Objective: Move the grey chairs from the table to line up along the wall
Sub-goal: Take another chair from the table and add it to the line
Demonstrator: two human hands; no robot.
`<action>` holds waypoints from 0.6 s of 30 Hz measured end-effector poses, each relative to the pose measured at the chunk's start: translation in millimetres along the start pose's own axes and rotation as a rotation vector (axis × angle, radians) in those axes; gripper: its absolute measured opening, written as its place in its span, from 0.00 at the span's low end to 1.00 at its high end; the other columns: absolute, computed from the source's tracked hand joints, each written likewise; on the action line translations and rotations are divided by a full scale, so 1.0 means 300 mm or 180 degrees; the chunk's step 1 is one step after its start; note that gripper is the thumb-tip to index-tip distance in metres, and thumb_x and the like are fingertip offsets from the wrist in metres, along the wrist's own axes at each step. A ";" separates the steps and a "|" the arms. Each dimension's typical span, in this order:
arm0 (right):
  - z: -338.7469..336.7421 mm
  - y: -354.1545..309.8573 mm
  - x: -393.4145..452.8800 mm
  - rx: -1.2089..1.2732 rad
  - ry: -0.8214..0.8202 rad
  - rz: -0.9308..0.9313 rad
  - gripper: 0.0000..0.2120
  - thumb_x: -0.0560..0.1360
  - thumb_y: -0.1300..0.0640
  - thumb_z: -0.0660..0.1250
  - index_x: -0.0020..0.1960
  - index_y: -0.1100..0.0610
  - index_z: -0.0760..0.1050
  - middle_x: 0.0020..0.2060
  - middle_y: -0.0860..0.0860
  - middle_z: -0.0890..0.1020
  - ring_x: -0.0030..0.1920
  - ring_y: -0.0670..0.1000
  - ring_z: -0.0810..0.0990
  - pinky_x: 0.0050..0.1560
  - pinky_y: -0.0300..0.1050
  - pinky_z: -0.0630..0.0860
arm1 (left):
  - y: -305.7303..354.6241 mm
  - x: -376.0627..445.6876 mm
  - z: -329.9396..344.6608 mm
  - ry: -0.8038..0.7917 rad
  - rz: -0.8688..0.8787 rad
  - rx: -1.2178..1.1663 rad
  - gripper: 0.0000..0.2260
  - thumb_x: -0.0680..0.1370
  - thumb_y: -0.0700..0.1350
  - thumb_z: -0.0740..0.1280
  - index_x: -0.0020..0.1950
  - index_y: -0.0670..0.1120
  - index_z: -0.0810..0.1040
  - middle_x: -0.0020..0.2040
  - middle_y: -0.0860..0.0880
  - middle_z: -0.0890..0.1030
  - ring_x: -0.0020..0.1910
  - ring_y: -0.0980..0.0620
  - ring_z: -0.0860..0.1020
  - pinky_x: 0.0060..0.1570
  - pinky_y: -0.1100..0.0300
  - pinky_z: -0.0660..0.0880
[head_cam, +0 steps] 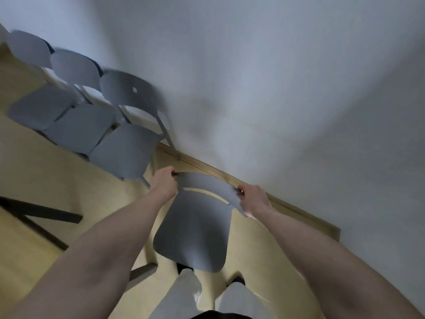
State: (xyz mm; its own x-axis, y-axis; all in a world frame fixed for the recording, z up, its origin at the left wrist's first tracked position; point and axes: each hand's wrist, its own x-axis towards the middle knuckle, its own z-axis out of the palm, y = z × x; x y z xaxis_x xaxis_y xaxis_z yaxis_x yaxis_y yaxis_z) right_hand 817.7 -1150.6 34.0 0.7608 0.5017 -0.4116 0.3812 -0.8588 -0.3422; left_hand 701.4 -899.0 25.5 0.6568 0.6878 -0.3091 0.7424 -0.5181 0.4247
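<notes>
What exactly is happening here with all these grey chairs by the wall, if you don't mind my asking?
A person is holding a grey chair by its backrest, with the left hand gripping one end and the right hand the other. Its back faces the white wall, close to the skirting board. Three more grey chairs already stand in a row along that wall to the left, so this one appears to be the next in line.
</notes>
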 end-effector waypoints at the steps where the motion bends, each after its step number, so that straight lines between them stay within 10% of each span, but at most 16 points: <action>1: -0.006 -0.017 0.023 -0.0001 0.0019 0.0037 0.14 0.75 0.66 0.60 0.53 0.55 0.81 0.49 0.55 0.84 0.46 0.57 0.78 0.41 0.43 0.68 | -0.003 0.027 -0.019 0.0018 0.0037 -0.0004 0.05 0.78 0.41 0.63 0.46 0.45 0.79 0.48 0.42 0.82 0.48 0.38 0.79 0.44 0.53 0.75; 18: -0.154 -0.184 0.421 0.0269 -0.0171 0.0217 0.14 0.71 0.66 0.63 0.49 0.50 0.81 0.46 0.51 0.84 0.43 0.55 0.76 0.36 0.42 0.70 | 0.085 0.443 -0.186 0.0029 0.0067 -0.0145 0.08 0.78 0.40 0.64 0.51 0.46 0.82 0.51 0.41 0.83 0.51 0.36 0.79 0.49 0.51 0.75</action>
State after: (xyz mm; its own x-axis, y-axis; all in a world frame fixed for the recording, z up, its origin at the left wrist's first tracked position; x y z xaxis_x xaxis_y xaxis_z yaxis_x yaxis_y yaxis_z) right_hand 916.9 -1044.6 40.0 0.7533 0.4491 -0.4804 0.2821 -0.8805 -0.3809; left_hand 800.4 -792.6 42.7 0.6709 0.6816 -0.2921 0.7215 -0.5090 0.4694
